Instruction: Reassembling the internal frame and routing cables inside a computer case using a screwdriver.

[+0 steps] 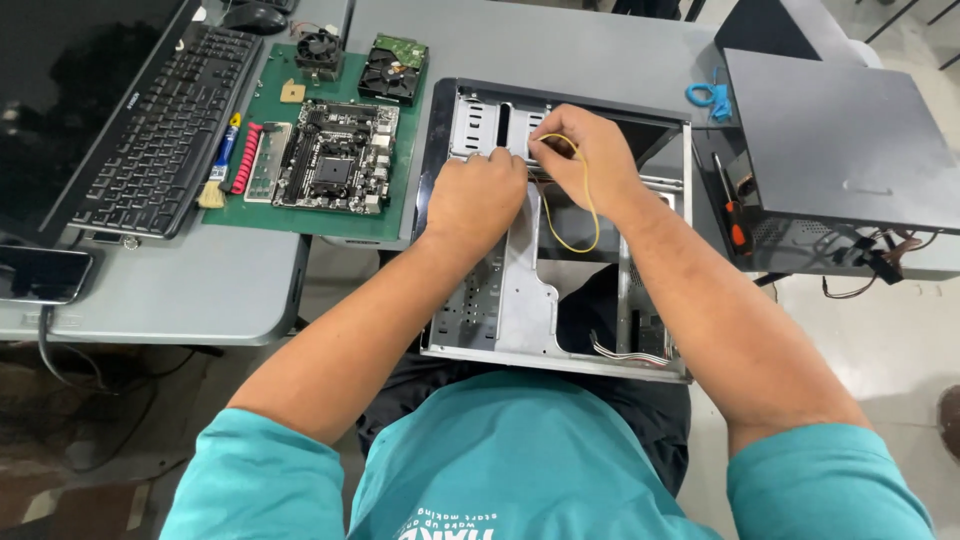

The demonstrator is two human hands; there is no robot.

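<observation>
An open grey metal computer case lies flat in front of me, its inside empty except for brackets and a few loose wires at the bottom right. My left hand is closed, pressing on the upper part of the case's inner frame. Just to its right, my right hand pinches a thin yellow wire, which loops downward into the case. Both hands meet near the drive bay at the case's far end.
A motherboard, two cooling fans, a red strip and a brush lie on a green mat to the left. A black keyboard, monitor and phone sit further left. A second case and an orange-handled screwdriver are right.
</observation>
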